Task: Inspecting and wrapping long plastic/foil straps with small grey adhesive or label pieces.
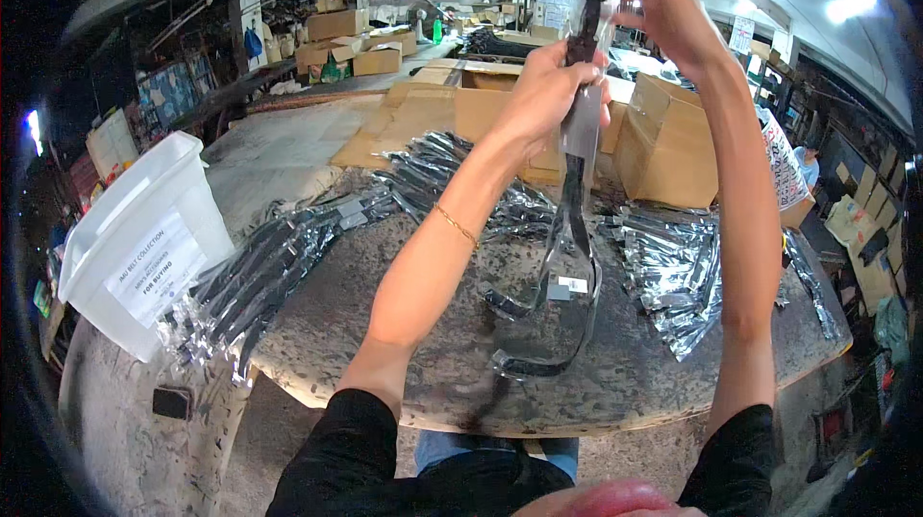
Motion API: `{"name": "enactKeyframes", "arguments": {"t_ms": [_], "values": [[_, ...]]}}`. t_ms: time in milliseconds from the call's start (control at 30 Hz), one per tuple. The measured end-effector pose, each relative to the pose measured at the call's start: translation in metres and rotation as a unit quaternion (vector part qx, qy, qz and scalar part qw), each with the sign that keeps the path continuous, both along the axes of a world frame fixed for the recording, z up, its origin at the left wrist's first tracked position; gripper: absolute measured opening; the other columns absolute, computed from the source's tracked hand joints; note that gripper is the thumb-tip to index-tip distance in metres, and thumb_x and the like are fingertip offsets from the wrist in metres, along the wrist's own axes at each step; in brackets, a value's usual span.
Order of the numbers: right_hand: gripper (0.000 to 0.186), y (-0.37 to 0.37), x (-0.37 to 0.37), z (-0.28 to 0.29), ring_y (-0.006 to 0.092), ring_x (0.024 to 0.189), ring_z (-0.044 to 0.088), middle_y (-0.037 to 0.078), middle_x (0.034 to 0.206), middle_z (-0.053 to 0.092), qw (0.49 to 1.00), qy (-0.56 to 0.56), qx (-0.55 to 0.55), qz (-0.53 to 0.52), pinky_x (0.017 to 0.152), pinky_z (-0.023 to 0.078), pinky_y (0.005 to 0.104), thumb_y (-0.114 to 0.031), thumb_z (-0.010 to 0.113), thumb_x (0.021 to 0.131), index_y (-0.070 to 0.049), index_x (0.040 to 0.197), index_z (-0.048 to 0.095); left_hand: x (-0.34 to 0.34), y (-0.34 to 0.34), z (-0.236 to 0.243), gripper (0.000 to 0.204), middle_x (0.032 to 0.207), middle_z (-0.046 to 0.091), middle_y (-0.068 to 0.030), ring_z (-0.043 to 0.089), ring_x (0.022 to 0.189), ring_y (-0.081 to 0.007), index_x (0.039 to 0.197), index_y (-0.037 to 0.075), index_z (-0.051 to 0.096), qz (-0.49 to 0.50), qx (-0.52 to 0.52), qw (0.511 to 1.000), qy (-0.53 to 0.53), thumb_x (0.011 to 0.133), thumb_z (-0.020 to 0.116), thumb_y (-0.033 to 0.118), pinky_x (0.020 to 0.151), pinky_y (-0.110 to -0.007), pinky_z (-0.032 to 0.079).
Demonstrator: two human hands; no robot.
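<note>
I hold a long black belt [575, 192] inside a clear plastic sleeve up in front of me, hanging down to the grey work table [404, 344]. My left hand [550, 86] grips the sleeve and belt around the middle. My right hand [656, 0] is raised higher and pinches the belt's top end at the buckle. The belt's lower end curls into a loop just above the table.
Piles of bagged black belts lie on the table at left [260, 277], centre [442, 176] and right [673, 272]. A white plastic bin [144, 238] with a paper label stands at far left. Cardboard boxes [668, 147] sit behind. A person [806, 163] sits at far right.
</note>
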State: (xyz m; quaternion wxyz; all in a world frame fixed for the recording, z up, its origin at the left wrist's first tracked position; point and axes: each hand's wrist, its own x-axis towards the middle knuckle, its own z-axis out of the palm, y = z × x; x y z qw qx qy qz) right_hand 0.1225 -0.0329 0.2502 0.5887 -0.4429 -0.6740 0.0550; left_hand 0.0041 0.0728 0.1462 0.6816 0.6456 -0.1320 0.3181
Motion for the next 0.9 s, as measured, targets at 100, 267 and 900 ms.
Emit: {"name": "enactKeyframes", "arguments": {"t_ms": [100,267,900], "values": [[0.052,-0.007,-0.01,-0.023,0.0183,0.11,0.059,0.012,0.115,0.063,0.996,-0.089,-0.017,0.008,0.09,0.046,0.0327,-0.046,0.045,0.096,-0.002,0.12,0.056,-0.008,0.004,0.003,0.015,0.079,0.062,-0.01,0.064,0.066,-0.0196,0.101,0.001,0.053,0.018,0.023,1.0,-0.008,0.089,0.05,0.009,0.063,-0.032,0.052],[0.029,0.012,-0.002,-0.006,0.0114,0.086,0.064,0.007,0.097,0.069,0.978,-0.108,0.018,-0.176,0.079,0.048,0.0217,-0.027,0.059,0.093,-0.001,0.103,0.067,-0.002,0.0,-0.006,0.02,0.082,0.065,-0.0128,0.065,0.067,-0.0211,0.104,0.001,0.051,-0.002,0.024,0.999,-0.045,0.087,0.054,0.01,0.063,-0.032,0.052],[0.064,0.018,-0.046,-0.013,0.022,0.091,0.065,0.016,0.096,0.068,0.988,-0.091,-0.094,-0.086,0.081,0.051,0.0321,-0.051,0.039,0.097,0.008,0.107,0.061,-0.016,0.011,-0.014,0.03,0.065,0.058,-0.0097,0.055,0.056,-0.0209,0.086,0.003,0.055,-0.149,-0.021,0.988,0.031,0.089,0.043,0.03,0.056,-0.033,0.047]]}}
